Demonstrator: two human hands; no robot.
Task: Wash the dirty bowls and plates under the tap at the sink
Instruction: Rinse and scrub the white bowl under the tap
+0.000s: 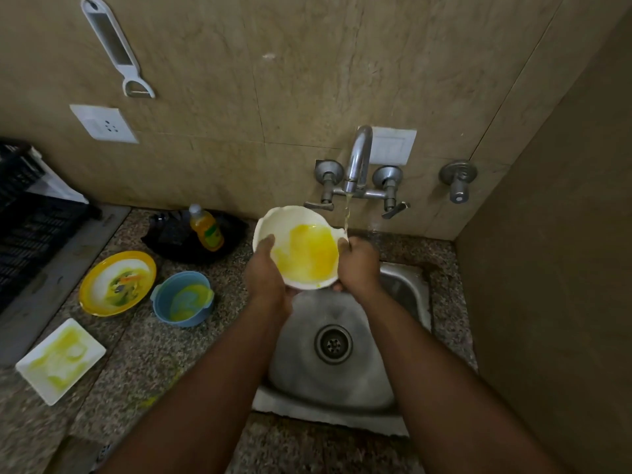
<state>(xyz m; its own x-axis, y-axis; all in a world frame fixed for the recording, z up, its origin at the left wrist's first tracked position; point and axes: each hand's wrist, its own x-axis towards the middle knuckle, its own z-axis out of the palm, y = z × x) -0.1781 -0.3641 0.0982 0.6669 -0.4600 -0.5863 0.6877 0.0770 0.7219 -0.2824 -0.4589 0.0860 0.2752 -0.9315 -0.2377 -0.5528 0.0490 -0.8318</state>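
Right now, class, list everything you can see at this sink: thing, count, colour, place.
Bowl: one, white, yellow-smeared, held beside the stream
Tap: one, chrome, wall, running
Sink: one, steel, centre
Plate: one, yellow-rimmed, dirty, counter left
Blue bowl: one, yellow-smeared, beside plate
Square dish: one, white, far left
Soap bottle: one, yellow, on black tray
Peeler: one, white, wall
Socket: one, white, wall
Crate: one, black, left edge
Left hand: bowl's left rim
Right hand: bowl's right rim
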